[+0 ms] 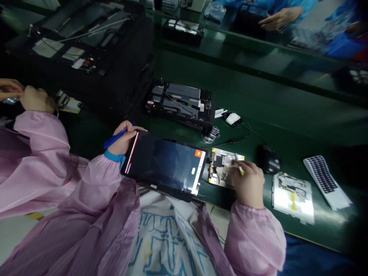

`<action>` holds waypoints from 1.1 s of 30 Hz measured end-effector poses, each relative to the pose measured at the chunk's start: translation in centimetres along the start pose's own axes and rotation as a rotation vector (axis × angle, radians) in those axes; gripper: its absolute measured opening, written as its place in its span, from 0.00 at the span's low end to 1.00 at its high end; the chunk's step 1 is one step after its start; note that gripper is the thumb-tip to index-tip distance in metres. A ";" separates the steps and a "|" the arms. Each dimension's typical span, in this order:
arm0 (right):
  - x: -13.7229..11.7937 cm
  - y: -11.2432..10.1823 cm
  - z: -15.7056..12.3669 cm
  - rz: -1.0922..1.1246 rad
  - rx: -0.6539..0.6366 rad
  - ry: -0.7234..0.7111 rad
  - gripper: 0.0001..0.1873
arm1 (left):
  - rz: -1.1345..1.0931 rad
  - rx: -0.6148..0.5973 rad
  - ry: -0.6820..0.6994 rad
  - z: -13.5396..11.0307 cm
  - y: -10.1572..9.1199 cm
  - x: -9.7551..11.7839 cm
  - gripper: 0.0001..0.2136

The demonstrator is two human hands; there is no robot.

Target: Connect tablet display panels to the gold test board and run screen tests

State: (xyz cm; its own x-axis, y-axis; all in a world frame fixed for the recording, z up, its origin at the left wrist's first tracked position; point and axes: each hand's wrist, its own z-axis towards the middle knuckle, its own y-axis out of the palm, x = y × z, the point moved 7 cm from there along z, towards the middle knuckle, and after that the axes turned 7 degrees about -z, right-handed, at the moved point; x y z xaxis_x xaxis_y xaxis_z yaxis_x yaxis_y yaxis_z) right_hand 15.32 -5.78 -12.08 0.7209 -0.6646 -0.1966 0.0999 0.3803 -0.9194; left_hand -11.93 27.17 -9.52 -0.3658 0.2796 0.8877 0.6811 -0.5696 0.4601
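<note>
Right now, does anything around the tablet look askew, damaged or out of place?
The tablet lies tilted, its near corner hanging past the green bench edge over the lap; the left hand, also gripping a blue pen, steadies it. The right hand rests on an opened device beside it. No spill or breakage shows.

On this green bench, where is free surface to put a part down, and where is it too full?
Bare green table lies beyond the mouse, right of the opened black unit. A smaller strip lies between the black trays and the tablet. It is crowded by the right hand: circuit board, white part, keyboard. The left hand holds a blue pen.
</note>
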 end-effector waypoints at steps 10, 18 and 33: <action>-3.1 -1.9 -1.1 0.161 0.091 -0.035 0.19 | -0.013 0.002 -0.006 0.0 0.1 -0.2 0.15; -11.3 -5.4 -4.8 0.361 0.065 -0.360 0.15 | -0.023 0.017 -0.021 0.0 0.1 -0.3 0.16; -12.7 -3.7 -8.3 0.274 0.066 -0.518 0.20 | 0.003 0.016 -0.008 0.2 0.1 -0.3 0.16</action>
State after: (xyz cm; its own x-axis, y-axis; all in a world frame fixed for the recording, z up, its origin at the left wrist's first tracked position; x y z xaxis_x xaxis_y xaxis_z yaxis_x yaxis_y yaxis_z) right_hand 0.06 -4.09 -9.02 0.9658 -0.1419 -0.2168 -0.1070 0.5439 -0.8323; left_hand -11.61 27.19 -9.77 -0.3587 0.2835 0.8894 0.6926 -0.5580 0.4572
